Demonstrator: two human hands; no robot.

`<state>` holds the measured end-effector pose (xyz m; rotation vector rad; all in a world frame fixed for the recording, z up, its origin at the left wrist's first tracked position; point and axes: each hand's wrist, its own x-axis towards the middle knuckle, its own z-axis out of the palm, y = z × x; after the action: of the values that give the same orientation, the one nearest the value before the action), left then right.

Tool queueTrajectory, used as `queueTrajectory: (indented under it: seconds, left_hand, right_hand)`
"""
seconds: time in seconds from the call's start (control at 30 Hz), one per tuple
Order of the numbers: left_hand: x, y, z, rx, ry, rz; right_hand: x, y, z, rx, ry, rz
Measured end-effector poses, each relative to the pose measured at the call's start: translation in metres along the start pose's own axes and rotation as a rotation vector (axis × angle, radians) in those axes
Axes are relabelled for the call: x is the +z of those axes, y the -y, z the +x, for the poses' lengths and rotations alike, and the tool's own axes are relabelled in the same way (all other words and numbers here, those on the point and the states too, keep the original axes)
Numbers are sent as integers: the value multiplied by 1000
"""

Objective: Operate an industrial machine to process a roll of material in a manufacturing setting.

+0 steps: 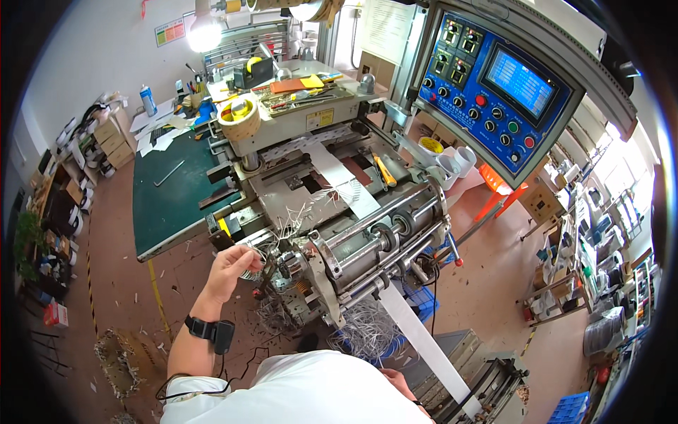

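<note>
My left hand (235, 267) is at the left end of the roller unit, its fingers closed in a pinch on thin white strips (256, 271). More loose strips (293, 220) stick up in a tangle on the machine bed just beyond it. A white paper web (332, 168) runs along the bed toward the metal rollers (378, 237). Below them a long white band (424, 343) slopes down to the lower right. My right hand (397, 380) is low beside my body, mostly behind my white shirt; its fingers are hidden.
A blue control panel (487, 92) with a lit screen hangs at the upper right. A yellow cutter knife (385, 172) lies on the bed. Shredded strips (371, 328) heap beneath the rollers by a blue crate (421, 302). A green table (166, 194) stands at left, holding a hex key (169, 174).
</note>
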<state>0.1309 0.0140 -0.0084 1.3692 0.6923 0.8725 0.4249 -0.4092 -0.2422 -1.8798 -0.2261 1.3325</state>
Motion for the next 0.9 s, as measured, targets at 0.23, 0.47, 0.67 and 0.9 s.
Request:
queueTrajectory:
  seconds: [0.23,0.47,0.67,0.9]
  left_hand:
    - [38,-88,23,243,131,457]
    - [121,-91,170,413,415,1077]
    - [148,-42,237,461,583,1334]
    - [129,-26,259,333,633,1474]
  right_hand:
    - [-2,8,8,-28,4,-3]
    - [3,-31,25,-38,-58,110]
    - [8,-79,17,-64,-202,318]
    - [14,-102,-1,-25,-292,353]
